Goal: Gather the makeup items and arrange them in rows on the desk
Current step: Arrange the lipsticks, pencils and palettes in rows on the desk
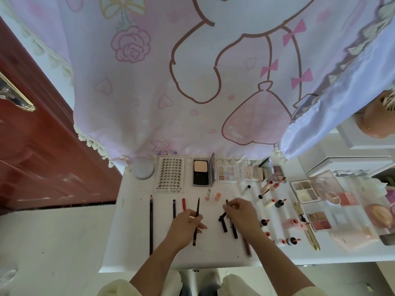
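Dark pencil [198, 207] gripped in left hand [188, 223], pointing away from the body, parallel to the pencil row [174, 208] just left of that hand; right hand [241, 212] pinching a short black stick [227, 202].

Soft, even daylight falls bright on the white desk [132, 231] around the left hand [188, 226] and right hand [241, 214], leaving only faint shadows beneath them. Beyond the hands the pink cloth [149, 92] glows pale. Frame edges bend strongly, and detail far right of the right hand turns soft
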